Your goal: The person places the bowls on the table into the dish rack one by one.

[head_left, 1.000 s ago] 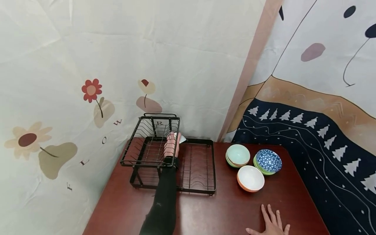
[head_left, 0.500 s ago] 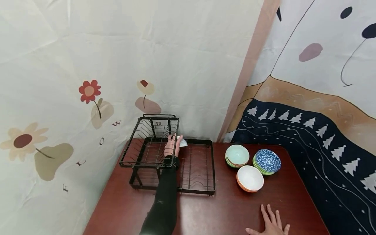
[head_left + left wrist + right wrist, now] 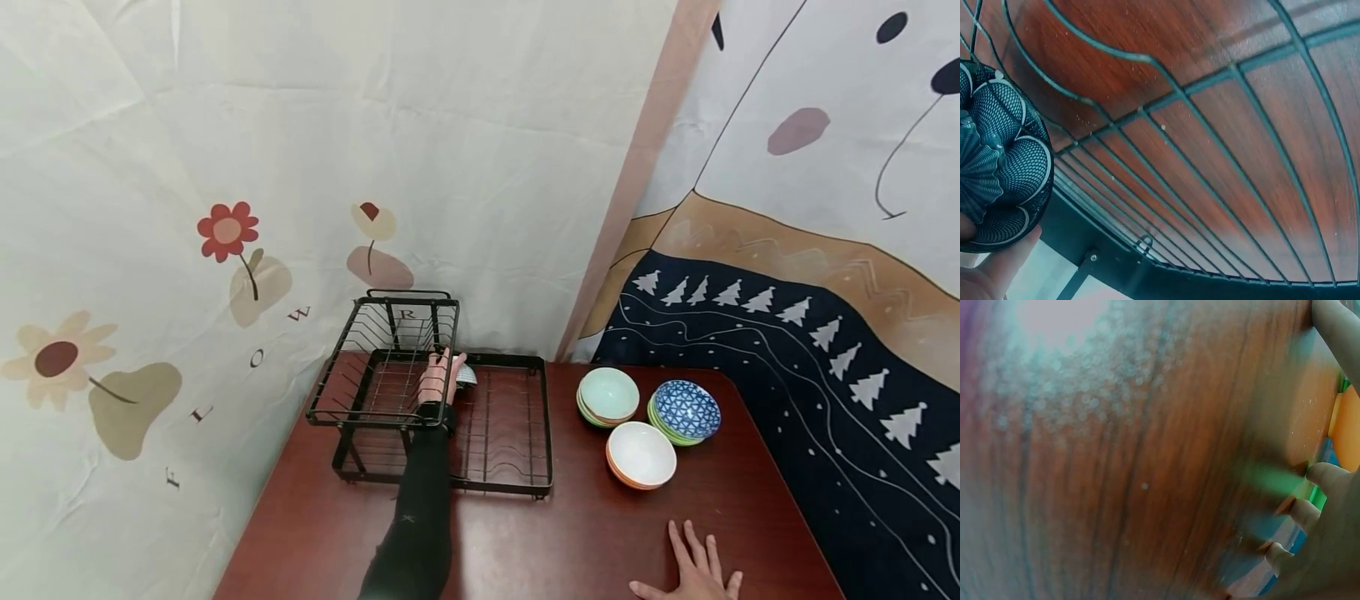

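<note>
My left hand is behind the wires of the dish rack's upper basket, over the black lower rack. It pinches a small bowl by its edge. In the left wrist view this bowl has a dark, petal-patterned inside and is tilted beside the rack wires. A finger lies along its outside, while another fingertip reaches inside. My right hand rests on the table with its fingers spread, holding nothing. The right wrist view shows those fingers touching the wood.
Right of the rack stand three stacks of bowls: a pale green one on top at the back, a blue-patterned one to the right, a white one in front. The reddish-brown table meets patterned cloth behind.
The bowl in my left hand has turned and come down slightly toward the lower rack. My left hand has shifted a little with it. The right hand stays in place.
</note>
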The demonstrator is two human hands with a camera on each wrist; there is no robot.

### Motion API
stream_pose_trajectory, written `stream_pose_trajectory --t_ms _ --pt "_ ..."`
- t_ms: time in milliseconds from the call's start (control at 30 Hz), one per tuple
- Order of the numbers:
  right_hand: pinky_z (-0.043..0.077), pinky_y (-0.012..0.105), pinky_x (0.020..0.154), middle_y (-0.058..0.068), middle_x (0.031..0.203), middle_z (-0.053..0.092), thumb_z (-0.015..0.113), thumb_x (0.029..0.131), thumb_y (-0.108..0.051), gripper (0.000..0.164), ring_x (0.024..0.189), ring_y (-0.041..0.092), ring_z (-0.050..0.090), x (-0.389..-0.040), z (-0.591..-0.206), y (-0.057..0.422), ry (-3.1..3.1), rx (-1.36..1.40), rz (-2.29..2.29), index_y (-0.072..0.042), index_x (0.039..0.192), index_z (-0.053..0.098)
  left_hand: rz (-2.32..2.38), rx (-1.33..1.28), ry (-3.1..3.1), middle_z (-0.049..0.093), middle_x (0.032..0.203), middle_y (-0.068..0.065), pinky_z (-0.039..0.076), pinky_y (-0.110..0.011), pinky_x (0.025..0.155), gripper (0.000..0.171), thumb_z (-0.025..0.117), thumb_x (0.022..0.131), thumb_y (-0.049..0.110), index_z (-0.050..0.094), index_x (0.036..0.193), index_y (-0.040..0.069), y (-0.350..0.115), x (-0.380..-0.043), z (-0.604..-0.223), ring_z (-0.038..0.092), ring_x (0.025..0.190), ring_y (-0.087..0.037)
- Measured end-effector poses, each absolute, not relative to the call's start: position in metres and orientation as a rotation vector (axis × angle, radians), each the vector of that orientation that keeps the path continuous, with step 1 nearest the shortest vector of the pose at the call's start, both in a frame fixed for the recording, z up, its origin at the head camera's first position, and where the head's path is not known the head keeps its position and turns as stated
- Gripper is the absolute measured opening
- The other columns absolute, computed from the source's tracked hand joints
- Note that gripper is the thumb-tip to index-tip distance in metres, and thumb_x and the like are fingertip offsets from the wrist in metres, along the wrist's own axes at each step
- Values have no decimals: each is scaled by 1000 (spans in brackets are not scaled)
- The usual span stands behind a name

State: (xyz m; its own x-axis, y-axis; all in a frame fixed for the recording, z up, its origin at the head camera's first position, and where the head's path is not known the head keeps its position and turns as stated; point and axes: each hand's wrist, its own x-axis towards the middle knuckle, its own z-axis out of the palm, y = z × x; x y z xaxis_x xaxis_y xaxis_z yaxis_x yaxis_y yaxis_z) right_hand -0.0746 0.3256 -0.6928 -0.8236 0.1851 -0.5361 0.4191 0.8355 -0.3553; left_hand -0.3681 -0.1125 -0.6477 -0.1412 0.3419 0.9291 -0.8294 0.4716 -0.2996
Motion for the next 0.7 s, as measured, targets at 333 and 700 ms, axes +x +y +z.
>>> stream_pose_trajectory --t_ms 333,700 --pt "-11 98 114 41 175 8 81 67 -91 154 157 71 -5 -74 -688 324 2514 451 -648 5 171 21 1081 618 -1362 49 55 10 28 -23 46 36 39 121 37 66 106 18 -101 -373 -644 39 43 -6" --pt "-12 98 113 41 175 8 81 68 -91 153 157 71 -5 -74 -691 326 2512 439 -658 4 171 21 863 495 -1526 49 48 8 29 -20 42 60 21 121 45 57 76 27 -93 -347 -609 40 39 -6"
